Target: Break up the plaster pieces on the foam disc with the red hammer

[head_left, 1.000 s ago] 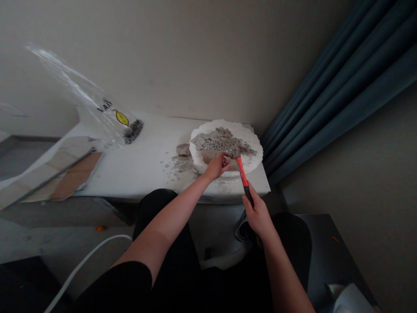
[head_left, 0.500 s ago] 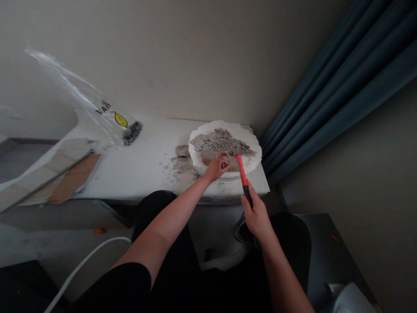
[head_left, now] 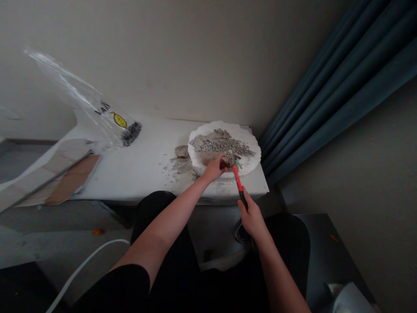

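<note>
A round white foam slab [head_left: 249,143] lies at the right end of a low white board [head_left: 143,167], heaped with grey rubble [head_left: 216,143]. My left hand [head_left: 215,167] is closed on a brownish chunk at the slab's near edge. My right hand [head_left: 250,217] grips the black end of a hammer with a red handle [head_left: 237,178]. The hammer's head rests among the pieces right beside my left fingers.
A clear plastic bag [head_left: 97,113] with a yellow mark leans at the board's far left. Grey crumbs [head_left: 179,165] lie left of the slab. Brown panels [head_left: 65,184] lie at the left, a blue curtain [head_left: 329,91] hangs at the right, and a white cable [head_left: 84,265] crosses the floor.
The hammer has swung left and down, its head now against the chunk by my left fingers. My right hand has moved slightly left. My left hand stays put.
</note>
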The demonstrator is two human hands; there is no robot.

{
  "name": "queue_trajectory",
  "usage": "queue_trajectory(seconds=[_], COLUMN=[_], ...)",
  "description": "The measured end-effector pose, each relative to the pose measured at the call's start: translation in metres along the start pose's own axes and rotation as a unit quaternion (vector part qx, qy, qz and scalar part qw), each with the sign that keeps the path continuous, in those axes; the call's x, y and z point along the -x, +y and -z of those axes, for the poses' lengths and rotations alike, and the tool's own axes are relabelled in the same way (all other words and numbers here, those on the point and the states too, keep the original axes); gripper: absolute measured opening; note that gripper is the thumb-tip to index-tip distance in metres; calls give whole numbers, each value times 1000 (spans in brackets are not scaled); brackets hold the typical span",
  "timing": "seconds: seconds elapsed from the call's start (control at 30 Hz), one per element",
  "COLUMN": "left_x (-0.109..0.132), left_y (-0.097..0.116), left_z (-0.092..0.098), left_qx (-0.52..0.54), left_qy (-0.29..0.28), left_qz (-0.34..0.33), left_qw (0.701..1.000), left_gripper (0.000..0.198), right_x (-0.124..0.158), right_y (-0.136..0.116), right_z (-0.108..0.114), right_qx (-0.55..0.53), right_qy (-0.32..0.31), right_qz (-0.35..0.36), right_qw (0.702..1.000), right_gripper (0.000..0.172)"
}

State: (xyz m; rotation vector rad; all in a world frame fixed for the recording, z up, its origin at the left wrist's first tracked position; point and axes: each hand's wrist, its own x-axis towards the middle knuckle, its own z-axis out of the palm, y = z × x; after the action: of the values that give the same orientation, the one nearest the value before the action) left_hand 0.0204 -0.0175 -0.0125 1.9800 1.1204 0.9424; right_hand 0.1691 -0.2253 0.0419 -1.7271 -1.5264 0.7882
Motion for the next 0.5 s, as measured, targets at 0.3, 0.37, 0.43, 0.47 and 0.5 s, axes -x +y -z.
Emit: queue_trajectory(seconds=[0.3, 0.37, 0.43, 0.47, 0.5], left_x=[-4, -6, -7, -7, -6], left_y=[-1, -1, -1, -1, 0], left_z=[14, 26, 39, 44, 49], left_qx=[27, 11, -4, -5, -3], left_qy=[35, 83, 125, 135, 136], left_qz=[-7, 3, 18, 24, 27], left_qw=[999, 996, 992, 991, 990], left_gripper=[58, 52, 46, 42, 38], right_x=[-3, -4, -4, -4, -3], right_y=[7, 10, 11, 12, 12], right_z=[-3, -4, -3, -3, -3], right_qx=[15, 24, 27, 26, 23], right_qy=[-3, -5, 2, 7, 10], right_qz=[-5, -9, -6, -2, 1], right_qw=[1000, 1000, 1000, 1000, 1000], right_gripper=[60, 60, 61, 61, 61])
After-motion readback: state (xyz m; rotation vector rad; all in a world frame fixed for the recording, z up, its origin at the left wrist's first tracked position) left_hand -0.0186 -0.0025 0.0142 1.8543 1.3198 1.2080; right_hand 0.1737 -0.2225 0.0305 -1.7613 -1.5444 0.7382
